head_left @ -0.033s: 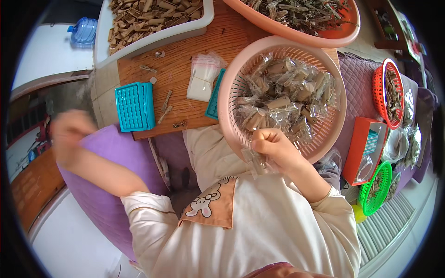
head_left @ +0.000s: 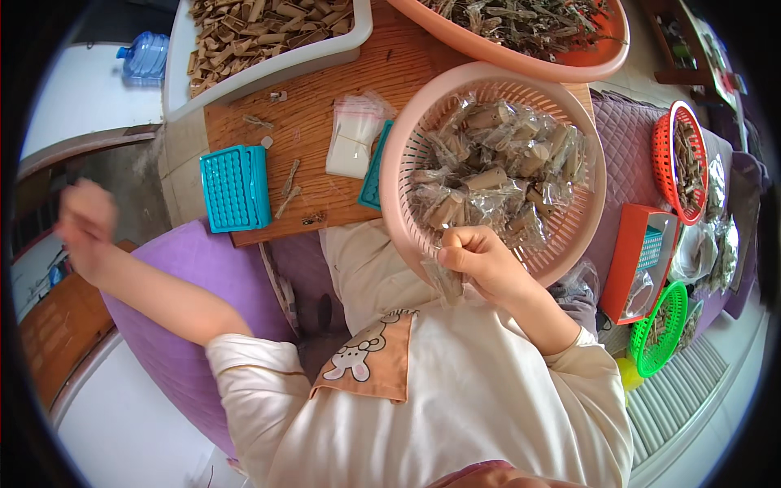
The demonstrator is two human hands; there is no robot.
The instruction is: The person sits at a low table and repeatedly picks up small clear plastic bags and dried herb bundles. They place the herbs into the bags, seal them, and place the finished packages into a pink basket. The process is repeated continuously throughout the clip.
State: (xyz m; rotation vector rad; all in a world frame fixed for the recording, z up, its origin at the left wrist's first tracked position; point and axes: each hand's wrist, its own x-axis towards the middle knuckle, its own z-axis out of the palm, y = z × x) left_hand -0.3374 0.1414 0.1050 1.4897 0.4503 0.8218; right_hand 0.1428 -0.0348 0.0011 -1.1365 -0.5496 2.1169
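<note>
The packet (head_left: 446,282), clear, is held in a narrow pinch by the right hand (head_left: 478,259), near seven o'clock on the basket (head_left: 396,154) and just beyond the shirt (head_left: 464,366). Wrapped pieces (head_left: 490,180) lie in the basket. The left hand (head_left: 87,213) is well apart at nine o'clock from the right, blurred; its grip cannot be told. At three o'clock from it sits a teal tray (head_left: 234,189) on the table (head_left: 313,98).

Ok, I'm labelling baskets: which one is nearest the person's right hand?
The large pink basket, holding plastic-wrapped pieces: its rim is beside the right hand, while the red basket and green basket sit farther off.
</note>
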